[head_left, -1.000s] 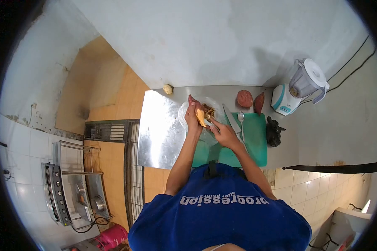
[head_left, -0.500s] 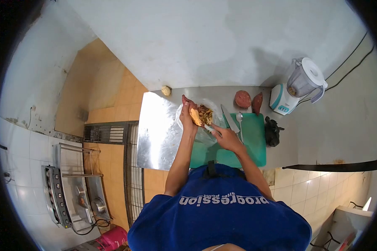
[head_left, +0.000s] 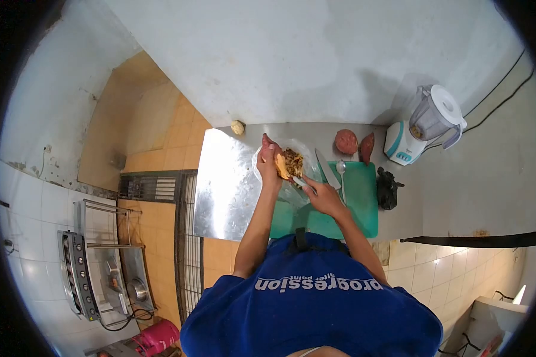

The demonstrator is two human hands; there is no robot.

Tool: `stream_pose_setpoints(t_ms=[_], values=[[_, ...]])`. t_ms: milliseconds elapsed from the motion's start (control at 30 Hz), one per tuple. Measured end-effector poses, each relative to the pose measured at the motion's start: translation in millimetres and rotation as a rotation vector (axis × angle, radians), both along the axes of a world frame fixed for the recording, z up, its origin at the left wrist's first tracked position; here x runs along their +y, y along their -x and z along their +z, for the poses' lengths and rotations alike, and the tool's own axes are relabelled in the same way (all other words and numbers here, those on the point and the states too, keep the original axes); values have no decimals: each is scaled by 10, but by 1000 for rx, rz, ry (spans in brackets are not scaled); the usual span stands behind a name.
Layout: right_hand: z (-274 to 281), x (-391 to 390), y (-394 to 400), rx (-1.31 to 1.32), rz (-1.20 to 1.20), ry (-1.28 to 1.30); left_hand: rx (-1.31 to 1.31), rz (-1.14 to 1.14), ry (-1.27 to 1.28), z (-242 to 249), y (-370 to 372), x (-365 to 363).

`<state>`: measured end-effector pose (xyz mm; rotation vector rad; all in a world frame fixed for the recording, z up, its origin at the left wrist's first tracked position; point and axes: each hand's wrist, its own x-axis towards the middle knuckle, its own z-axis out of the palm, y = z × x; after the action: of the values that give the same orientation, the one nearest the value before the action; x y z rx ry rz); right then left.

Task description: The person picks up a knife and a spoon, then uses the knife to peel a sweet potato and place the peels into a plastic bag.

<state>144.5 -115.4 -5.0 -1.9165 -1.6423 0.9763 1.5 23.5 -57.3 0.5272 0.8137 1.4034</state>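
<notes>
My left hand point(head_left: 268, 168) is closed around a reddish sweet potato point(head_left: 280, 165), whose near side is peeled to bare orange flesh. In my right hand point(head_left: 324, 197) is a peeler point(head_left: 298, 181) with a pale handle. Its head is at the lower end of the sweet potato, mostly hidden. Under both hands lies a clear plastic bag point(head_left: 302, 195) with brownish peelings point(head_left: 293, 162) heaped on it. The bag overlaps a green cutting board point(head_left: 360, 205). On the board's left-rear part rest a knife point(head_left: 327, 169) and a spoon point(head_left: 341, 174), just beyond my right hand.
Two more sweet potato pieces, one rounded point(head_left: 346, 141) and one narrow point(head_left: 367, 147), sit behind the board. A blender point(head_left: 429, 122) stands at the back right. A black plastic bag point(head_left: 388, 189) lies right of the board. A pale round lump point(head_left: 237, 127) is at the steel table's point(head_left: 223, 190) back left.
My left hand and the sweet potato have shifted slightly right, and the sweet potato is turned a little. The peeler stays at its lower end. The view has tilted slightly.
</notes>
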Motion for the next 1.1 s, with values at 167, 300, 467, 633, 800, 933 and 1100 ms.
stream_pose_setpoints(t_ms=[167, 300, 467, 633, 800, 933, 1100], values=[[121, 126, 73, -48, 42, -72, 273, 12, -32, 18, -135, -86], [-150, 2, 54, -183, 85, -163, 253, 43, 32, 101, -67, -22], [-97, -3, -3, -204, 74, -124, 322, 87, -43, -92, -53, 35], [-147, 136, 66, -146, 45, -226, 366, 84, -45, 69, -126, -55], [-250, 51, -42, -242, 68, -176, 349, 189, -50, 92, -63, 33], [-150, 69, -25, -193, 13, -134, 401, 193, -32, 74, -19, 41], [-42, 105, 88, -149, 43, -219, 372, 175, -48, 12, -105, 8]])
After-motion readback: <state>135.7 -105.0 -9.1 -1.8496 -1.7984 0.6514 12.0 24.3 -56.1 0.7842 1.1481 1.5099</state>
